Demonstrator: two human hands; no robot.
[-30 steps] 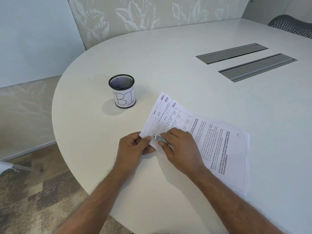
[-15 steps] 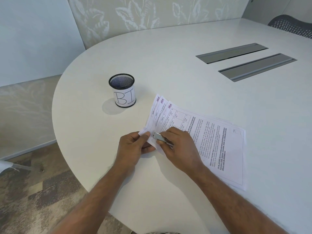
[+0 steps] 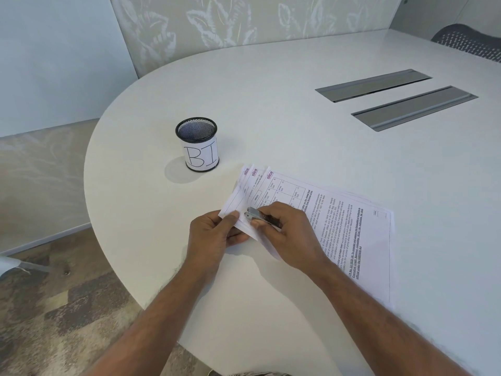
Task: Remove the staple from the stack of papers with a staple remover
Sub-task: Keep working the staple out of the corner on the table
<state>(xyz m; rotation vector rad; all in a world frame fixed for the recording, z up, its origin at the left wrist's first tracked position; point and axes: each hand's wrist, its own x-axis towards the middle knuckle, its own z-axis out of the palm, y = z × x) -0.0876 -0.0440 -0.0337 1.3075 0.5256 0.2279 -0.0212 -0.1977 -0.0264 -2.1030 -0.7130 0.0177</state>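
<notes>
A: Where are the papers?
B: On the table, at four o'clock from the mesh cup.
A: And the hands?
B: The left hand pinches the papers' corner. The right hand grips the staple remover, its tip at that corner.

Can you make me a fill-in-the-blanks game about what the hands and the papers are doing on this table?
1. The right hand holds a shiny metal ____ against the corner of the papers.
2. The left hand pinches the papers at their near ____.
3. The black mesh cup has the letters ____ written on its white label.
4. The papers lie on a ____ table.

Missing words: staple remover; corner; BI; white
</notes>
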